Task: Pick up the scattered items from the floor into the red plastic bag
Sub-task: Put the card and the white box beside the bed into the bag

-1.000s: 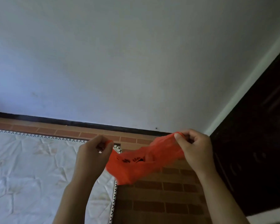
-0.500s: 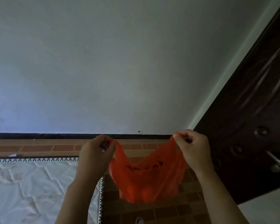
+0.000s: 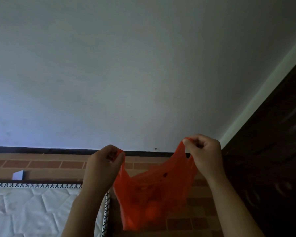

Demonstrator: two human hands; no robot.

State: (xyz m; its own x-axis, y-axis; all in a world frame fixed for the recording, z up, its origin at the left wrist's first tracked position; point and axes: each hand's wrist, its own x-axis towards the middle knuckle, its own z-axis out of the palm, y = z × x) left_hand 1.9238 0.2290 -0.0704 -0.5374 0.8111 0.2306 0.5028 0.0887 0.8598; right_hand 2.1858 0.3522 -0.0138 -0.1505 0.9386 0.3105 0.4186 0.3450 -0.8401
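Between a quilted mattress point(image 3: 32, 207) at left and a dark door point(image 3: 272, 159) at right, brick-patterned floor point(image 3: 41, 164) runs to the far wall point(image 3: 143, 74). Red plastic bag point(image 3: 149, 194) hangs above it, left hand point(image 3: 104, 166) and right hand point(image 3: 205, 154) each pinching a handle, spread apart. Dark print on the bag is unreadable.
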